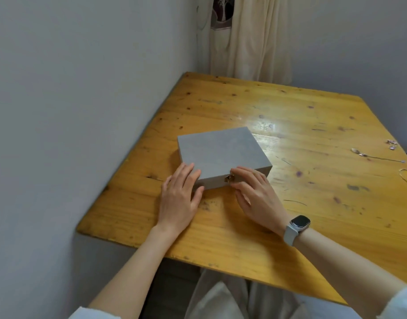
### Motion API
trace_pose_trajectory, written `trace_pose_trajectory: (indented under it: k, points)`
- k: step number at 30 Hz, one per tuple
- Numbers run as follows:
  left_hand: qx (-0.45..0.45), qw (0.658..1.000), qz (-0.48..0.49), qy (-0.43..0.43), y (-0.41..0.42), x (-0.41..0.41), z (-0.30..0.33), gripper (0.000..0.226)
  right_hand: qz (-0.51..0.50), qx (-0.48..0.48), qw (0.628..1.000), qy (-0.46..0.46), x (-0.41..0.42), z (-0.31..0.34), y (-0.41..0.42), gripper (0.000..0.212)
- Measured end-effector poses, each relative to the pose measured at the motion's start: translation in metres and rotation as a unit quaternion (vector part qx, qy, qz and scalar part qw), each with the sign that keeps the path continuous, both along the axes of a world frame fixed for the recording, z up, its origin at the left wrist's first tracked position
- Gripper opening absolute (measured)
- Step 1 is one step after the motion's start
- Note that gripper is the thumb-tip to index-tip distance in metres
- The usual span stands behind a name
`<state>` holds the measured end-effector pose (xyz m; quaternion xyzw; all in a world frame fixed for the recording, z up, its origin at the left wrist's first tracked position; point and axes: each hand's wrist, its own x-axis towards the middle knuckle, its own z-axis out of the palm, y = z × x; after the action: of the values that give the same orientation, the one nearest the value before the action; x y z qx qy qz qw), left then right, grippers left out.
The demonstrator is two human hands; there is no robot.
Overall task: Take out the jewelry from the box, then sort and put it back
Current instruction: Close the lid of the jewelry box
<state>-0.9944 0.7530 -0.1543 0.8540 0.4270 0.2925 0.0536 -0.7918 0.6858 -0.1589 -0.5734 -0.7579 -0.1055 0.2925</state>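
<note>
Left hand (178, 199) flat, fingers straight on the closed grey box (221, 155) near-left corner, right hand (255, 194) fingers curled at its brass clasp (229, 179), box mid-bench (313, 203), loose jewelry (391, 143) far right.

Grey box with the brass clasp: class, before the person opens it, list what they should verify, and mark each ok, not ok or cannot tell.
1. Flat grey rectangular box rests flat on the yellow wooden table: ok.
2. Lid closed, small brass clasp facing the person: ok.
3. Left hand steadies the near left corner, fingers straight: ok.
4. Right hand at the clasp, fingers curled beside it: ok; whether they pinch it: cannot tell.
5. Clasp unlatched: cannot tell.
6. Loose jewellery pieces at the table's right edge lie apart from the box and clear of the lid: ok.
</note>
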Motion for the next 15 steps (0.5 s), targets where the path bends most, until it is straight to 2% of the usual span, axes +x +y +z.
trace_pose_trajectory:
  k: [2,5,9,11,15]
  points:
    - [-0.006,1.0,0.003,0.017,-0.001,0.001,-0.003,0.041,0.008,-0.008,1.0,-0.027,0.002,-0.003,-0.003,0.019]
    - [-0.024,0.999,0.023,0.032,-0.001,0.001,-0.002,0.052,-0.012,0.0,1.0,0.006,0.003,0.002,0.006,0.018]
    - [-0.038,0.993,0.1,0.054,-0.003,0.002,-0.003,0.089,-0.086,-0.018,0.996,-0.028,0.003,0.003,0.028,0.044]
    - [-0.087,0.98,0.153,0.095,-0.003,0.002,-0.001,0.105,-0.105,-0.031,0.993,-0.044,0.001,0.002,0.035,0.05]
    - [-0.169,0.945,0.222,0.17,-0.005,0.004,0.001,0.104,-0.119,-0.027,0.991,-0.056,-0.004,0.007,0.052,0.049]
